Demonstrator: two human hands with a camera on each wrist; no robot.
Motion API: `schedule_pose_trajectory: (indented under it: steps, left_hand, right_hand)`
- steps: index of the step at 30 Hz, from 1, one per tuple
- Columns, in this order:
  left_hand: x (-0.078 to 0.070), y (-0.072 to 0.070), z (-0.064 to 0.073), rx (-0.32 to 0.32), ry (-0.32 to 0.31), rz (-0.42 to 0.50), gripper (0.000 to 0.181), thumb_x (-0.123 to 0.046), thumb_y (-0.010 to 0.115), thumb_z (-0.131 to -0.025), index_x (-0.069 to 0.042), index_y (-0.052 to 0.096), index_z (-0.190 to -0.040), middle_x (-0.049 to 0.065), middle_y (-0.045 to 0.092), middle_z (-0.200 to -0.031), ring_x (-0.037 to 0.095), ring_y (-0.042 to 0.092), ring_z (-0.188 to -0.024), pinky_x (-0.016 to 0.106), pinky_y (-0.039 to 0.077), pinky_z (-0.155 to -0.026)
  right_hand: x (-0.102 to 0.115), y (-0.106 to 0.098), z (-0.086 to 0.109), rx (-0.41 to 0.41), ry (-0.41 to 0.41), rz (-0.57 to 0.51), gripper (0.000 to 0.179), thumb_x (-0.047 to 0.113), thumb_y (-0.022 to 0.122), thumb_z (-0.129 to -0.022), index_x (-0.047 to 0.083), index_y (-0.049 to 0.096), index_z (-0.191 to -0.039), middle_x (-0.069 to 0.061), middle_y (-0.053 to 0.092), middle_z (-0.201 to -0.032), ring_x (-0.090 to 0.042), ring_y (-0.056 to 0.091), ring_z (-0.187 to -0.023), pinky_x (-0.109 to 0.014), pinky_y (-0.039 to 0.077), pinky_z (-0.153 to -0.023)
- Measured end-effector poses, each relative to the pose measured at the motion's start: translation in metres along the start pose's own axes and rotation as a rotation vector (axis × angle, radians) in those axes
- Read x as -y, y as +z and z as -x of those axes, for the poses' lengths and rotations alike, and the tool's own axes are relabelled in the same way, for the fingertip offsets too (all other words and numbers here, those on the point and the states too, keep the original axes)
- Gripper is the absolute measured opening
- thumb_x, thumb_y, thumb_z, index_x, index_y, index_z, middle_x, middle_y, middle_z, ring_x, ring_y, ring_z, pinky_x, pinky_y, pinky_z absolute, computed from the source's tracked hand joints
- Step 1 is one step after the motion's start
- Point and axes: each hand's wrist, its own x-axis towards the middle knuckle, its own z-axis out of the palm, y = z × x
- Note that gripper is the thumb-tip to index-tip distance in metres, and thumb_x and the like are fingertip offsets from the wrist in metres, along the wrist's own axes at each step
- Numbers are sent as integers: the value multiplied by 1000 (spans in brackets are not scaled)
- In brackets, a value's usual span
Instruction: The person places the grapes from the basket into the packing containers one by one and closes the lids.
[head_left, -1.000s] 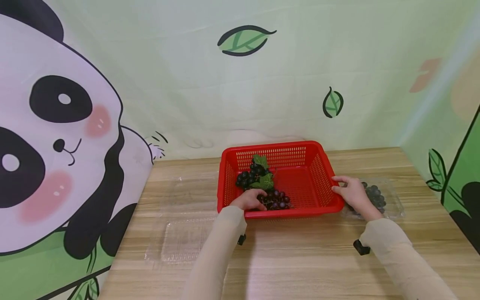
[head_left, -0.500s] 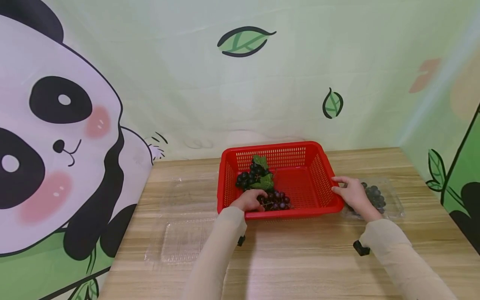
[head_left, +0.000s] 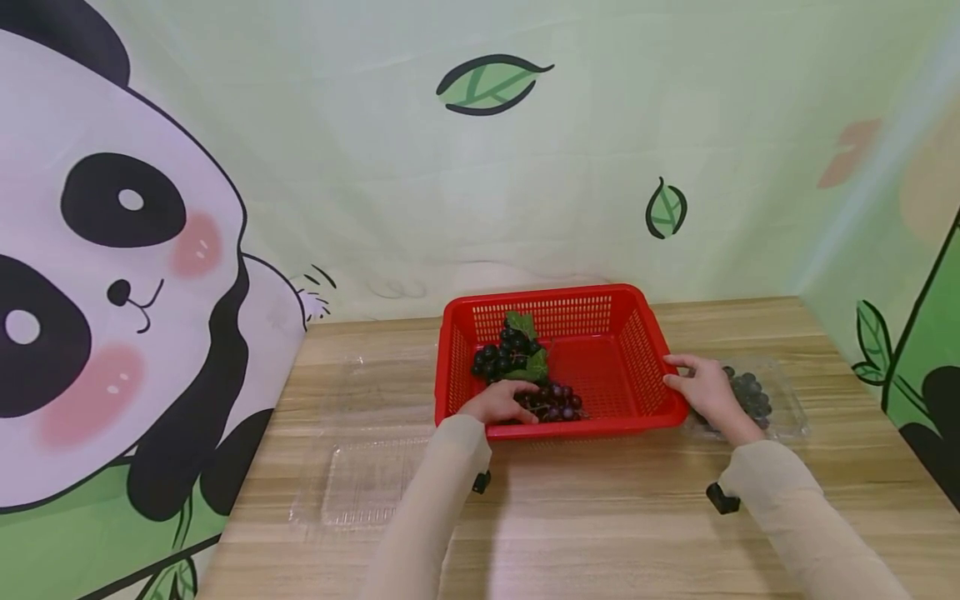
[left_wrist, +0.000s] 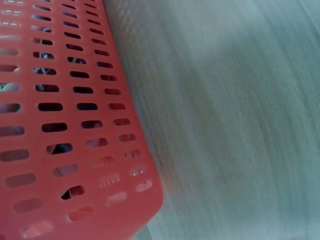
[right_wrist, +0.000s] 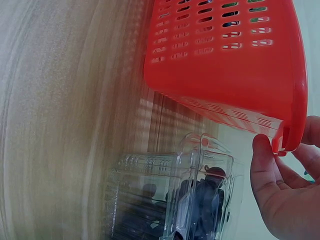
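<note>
A red plastic basket (head_left: pixel 585 427) with slotted walls stands on the table. Inside it, on the left, lie a bunch of black grapes (head_left: pixel 491 360) with green leaves and, nearer the front, a bunch of dark purple grapes (head_left: pixel 561 404). My left hand (head_left: pixel 498 402) reaches over the front rim and grips the purple bunch, its thumb and fingers round the near end; the left wrist view has only the slotted wall before it. My right hand (head_left: pixel 707 390) pinches the basket's right rim between thumb and fingers, also visible in the right wrist view (right_wrist: pixel 287 187).
Right of the basket, partly behind my right hand, a clear plastic box (head_left: pixel 787 404) holds dark grapes (head_left: pixel 750 396). An open clear plastic box (head_left: pixel 367 479) lies left of the basket, partly behind my left sleeve. A printed cloth wall (head_left: pixel 375 167) rises behind the table (head_left: pixel 600 517).
The purple grapes and the fingers of my left hand have shifted slightly, and a green leaf beside them has moved a little. My right hand stays on the basket's rim.
</note>
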Motion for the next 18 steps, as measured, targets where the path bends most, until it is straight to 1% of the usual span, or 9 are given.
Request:
schedule_pose_trajectory:
  steps: [5,10,15,18]
  left_hand:
    - [2,-1,-1,32,-6,73,56,-24,71,-72,-21,51,-124,4,46,-131,21,41,-118,45,33,-100]
    - [2,-1,-2,58,-12,129,55,-21,70,-73,-21,51,-124,3,45,-132,19,41,-117,43,34,-99]
    - [2,-1,-3,77,-6,149,53,-18,69,-73,-19,52,-123,3,46,-131,19,41,-116,42,34,-100]
    - [1,-2,-2,85,-1,146,54,-18,69,-73,-18,51,-123,4,45,-131,20,40,-116,44,32,-100]
  right_hand:
    - [0,1,0,2,6,-9,42,7,52,-86,-6,44,-126,-32,54,-104,-19,61,-72,-27,51,-59]
    - [0,1,-1,1,21,-6,42,7,52,-87,-5,44,-126,-30,55,-104,-17,60,-71,-27,51,-60]
    - [-1,1,-1,0,22,-7,42,7,52,-87,-5,44,-126,-30,55,-103,-16,60,-70,-26,51,-59]
    - [-1,1,-1,-1,21,-7,42,7,52,-87,-5,44,-126,-30,55,-102,-16,60,-69,-25,51,-59]
